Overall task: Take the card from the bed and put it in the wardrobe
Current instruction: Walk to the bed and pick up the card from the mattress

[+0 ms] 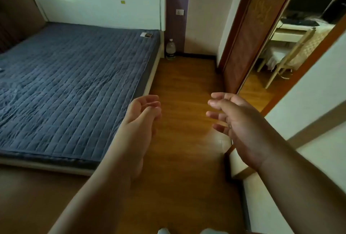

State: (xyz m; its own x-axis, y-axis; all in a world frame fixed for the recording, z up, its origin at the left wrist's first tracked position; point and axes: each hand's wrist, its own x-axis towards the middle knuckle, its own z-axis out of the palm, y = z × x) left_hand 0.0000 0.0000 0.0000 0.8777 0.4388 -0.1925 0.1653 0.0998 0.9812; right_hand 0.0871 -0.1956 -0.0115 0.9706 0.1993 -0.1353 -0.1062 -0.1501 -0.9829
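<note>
A small card (146, 35), white with a dark picture, lies flat on the far right corner of the bed (74, 76), close to the white headboard. The bed has a blue quilted cover. The wardrobe (245, 33), brown wood with a mirrored sliding door, stands at the right. My left hand (142, 114) hovers over the floor by the bed's right edge, fingers loosely curled and empty. My right hand (234, 121) is held out beside it with fingers spread, holding nothing. Both hands are well short of the card.
A large plastic bottle (170, 49) stands on the wooden floor (183, 93) between bed and wall. The mirror (292, 42) reflects a desk and chair. A white cabinet edge (307, 117) runs along my right side.
</note>
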